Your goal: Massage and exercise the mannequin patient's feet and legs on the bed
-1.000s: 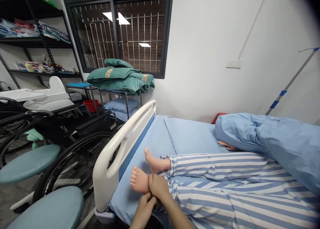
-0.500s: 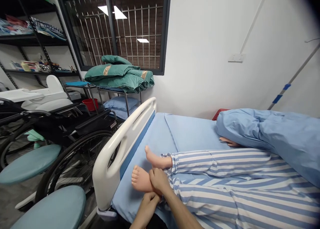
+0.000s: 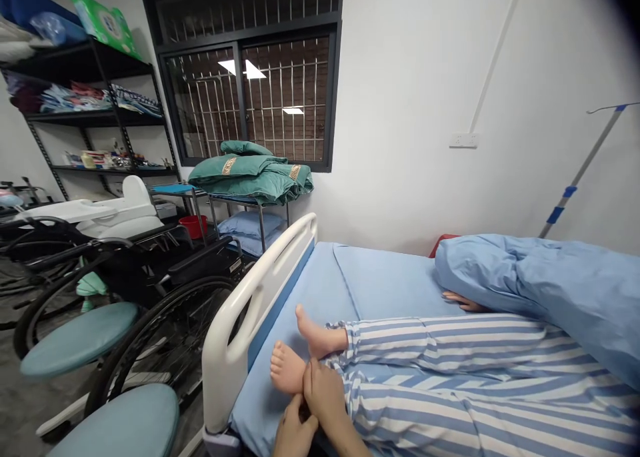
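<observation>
A smooth, doll-like figure lies on the bed in blue-and-white striped trousers (image 3: pixel 430 397), with bare feet towards the footboard. Over the ankle of its nearer foot (image 3: pixel 288 369) lies my right hand (image 3: pixel 324 394), fingers curled round it. Just below, my left hand (image 3: pixel 296 430) is closed at the underside of the same ankle, thumb and fingers together beside my right hand. What it pinches is hidden. The farther foot (image 3: pixel 315 334) rests untouched, toes up. The nearer trouser cuff (image 3: pixel 354 384) is gathered right by my right hand.
A white footboard (image 3: pixel 225 337) stands left of the feet. Beyond it are a wheelchair (image 3: pixel 175 290) and teal round stools (image 3: pixel 125 424). A bunched blue quilt (image 3: pixel 530 270) covers the figure's upper part, with a hand (image 3: pixel 465 302) showing under its edge. Green bedding (image 3: pixel 255 177) sits below the window.
My view has tilted up, so the scene sits lower in the picture. Both hands remain at the nearer ankle, and my left hand has come closer against my right.
</observation>
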Demonstrator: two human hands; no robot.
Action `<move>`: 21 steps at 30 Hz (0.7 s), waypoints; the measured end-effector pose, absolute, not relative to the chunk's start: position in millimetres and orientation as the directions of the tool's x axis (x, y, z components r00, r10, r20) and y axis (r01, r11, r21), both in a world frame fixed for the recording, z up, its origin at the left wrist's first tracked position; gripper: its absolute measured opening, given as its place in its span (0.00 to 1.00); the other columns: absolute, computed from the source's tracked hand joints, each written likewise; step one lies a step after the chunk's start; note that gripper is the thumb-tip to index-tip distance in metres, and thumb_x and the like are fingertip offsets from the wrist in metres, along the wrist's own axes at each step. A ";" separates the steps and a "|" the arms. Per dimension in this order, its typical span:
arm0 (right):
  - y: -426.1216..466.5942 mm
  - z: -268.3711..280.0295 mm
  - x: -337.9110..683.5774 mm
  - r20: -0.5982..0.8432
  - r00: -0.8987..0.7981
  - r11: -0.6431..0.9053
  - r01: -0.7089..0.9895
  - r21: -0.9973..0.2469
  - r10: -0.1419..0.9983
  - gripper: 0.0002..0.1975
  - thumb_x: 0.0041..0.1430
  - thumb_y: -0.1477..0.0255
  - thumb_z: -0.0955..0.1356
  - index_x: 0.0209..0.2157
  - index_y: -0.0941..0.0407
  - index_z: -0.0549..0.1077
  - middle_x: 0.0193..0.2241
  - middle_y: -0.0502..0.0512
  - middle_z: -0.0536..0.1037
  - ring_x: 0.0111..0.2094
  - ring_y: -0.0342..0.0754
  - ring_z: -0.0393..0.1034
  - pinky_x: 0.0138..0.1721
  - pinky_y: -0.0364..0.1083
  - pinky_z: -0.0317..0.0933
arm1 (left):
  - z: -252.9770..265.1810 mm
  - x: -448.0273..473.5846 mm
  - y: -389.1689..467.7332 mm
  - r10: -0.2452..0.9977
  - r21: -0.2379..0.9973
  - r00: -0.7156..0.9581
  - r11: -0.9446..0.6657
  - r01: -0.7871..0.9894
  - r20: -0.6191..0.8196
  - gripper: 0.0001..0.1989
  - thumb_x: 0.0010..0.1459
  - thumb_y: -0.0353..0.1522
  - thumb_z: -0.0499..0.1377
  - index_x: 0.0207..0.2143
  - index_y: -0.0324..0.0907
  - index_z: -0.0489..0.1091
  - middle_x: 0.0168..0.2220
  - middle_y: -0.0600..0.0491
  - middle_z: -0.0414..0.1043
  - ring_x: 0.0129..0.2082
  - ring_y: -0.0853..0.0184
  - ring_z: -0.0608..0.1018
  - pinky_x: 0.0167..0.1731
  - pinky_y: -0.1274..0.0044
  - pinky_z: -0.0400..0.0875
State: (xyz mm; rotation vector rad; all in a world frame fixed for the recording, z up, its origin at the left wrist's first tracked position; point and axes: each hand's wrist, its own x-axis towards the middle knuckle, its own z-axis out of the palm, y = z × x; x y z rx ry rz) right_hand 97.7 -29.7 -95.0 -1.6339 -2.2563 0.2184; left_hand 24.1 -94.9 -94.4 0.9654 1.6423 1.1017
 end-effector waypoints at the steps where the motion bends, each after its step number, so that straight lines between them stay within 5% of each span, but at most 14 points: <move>1: -30.1 -95.4 98.3 0.180 -0.284 0.329 0.890 -0.315 0.942 0.16 0.60 0.73 0.53 0.32 0.59 0.69 0.27 0.59 0.75 0.30 0.49 0.71 0.29 0.43 0.59 | -93.3 24.7 -95.9 0.932 0.948 -0.280 0.281 0.152 -0.232 0.10 0.39 0.29 0.57 0.29 0.40 0.71 0.33 0.49 0.74 0.37 0.60 0.73 0.39 0.76 0.63; 6: -23.8 -95.0 99.2 0.096 -0.324 0.338 0.892 -0.300 0.941 0.17 0.60 0.74 0.52 0.33 0.60 0.69 0.28 0.61 0.76 0.30 0.51 0.72 0.28 0.44 0.59 | -92.4 28.1 -96.3 0.918 0.922 -0.339 0.297 0.248 -0.205 0.14 0.40 0.33 0.57 0.33 0.41 0.72 0.37 0.47 0.74 0.42 0.58 0.72 0.43 0.74 0.62; 12: -12.4 -99.0 103.5 0.063 -0.500 0.503 0.845 -0.182 0.864 0.14 0.57 0.79 0.54 0.34 0.61 0.69 0.32 0.64 0.75 0.33 0.52 0.71 0.31 0.44 0.60 | -100.6 30.6 -90.8 0.921 0.907 -0.330 0.305 0.289 -0.205 0.09 0.39 0.30 0.57 0.27 0.43 0.70 0.30 0.50 0.74 0.36 0.59 0.73 0.38 0.75 0.63; 16: -2.3 -98.0 104.2 -0.009 -0.503 0.488 0.843 -0.225 0.864 0.14 0.57 0.78 0.55 0.35 0.61 0.70 0.34 0.64 0.75 0.35 0.51 0.70 0.33 0.44 0.59 | -113.8 28.5 -84.8 0.938 0.864 -0.274 0.313 0.394 -0.215 0.03 0.42 0.30 0.54 0.22 0.43 0.66 0.25 0.53 0.71 0.30 0.64 0.71 0.33 0.77 0.62; 21: 14.0 -94.1 102.2 -0.113 -0.500 0.428 0.821 -0.379 0.858 0.18 0.60 0.72 0.53 0.34 0.62 0.71 0.35 0.64 0.75 0.36 0.50 0.69 0.36 0.44 0.56 | -126.7 23.9 -78.9 0.955 0.831 -0.165 0.297 0.471 -0.248 0.07 0.44 0.29 0.49 0.25 0.41 0.67 0.27 0.55 0.71 0.29 0.68 0.71 0.33 0.79 0.61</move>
